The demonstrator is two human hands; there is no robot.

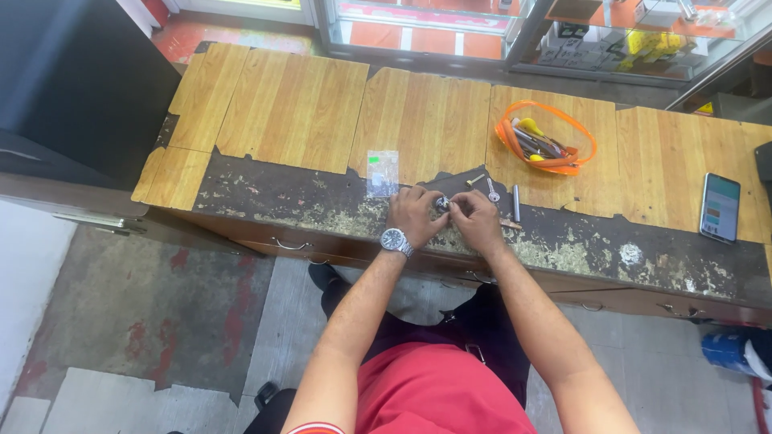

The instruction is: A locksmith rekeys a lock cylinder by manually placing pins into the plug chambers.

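Two hands meet at the front edge of a worn wooden workbench (289, 112), over its bare dark strip. Furthest left of the items, a small clear plastic bag (382, 172) lies flat on the bench, just beside the left hand (413, 214). That hand, a wristwatch (396, 240) on its wrist, curls its fingers around a small metal part (442, 203). The right hand (476, 222) touches the same part from the other side, fingertips pinched narrow on it. Just behind the hands lie a few small metal pieces (492, 191), too small to identify. Further right, an orange tray (545, 137) holds tools. Far right, a smartphone (720, 206) lies screen up, well apart from the hands.
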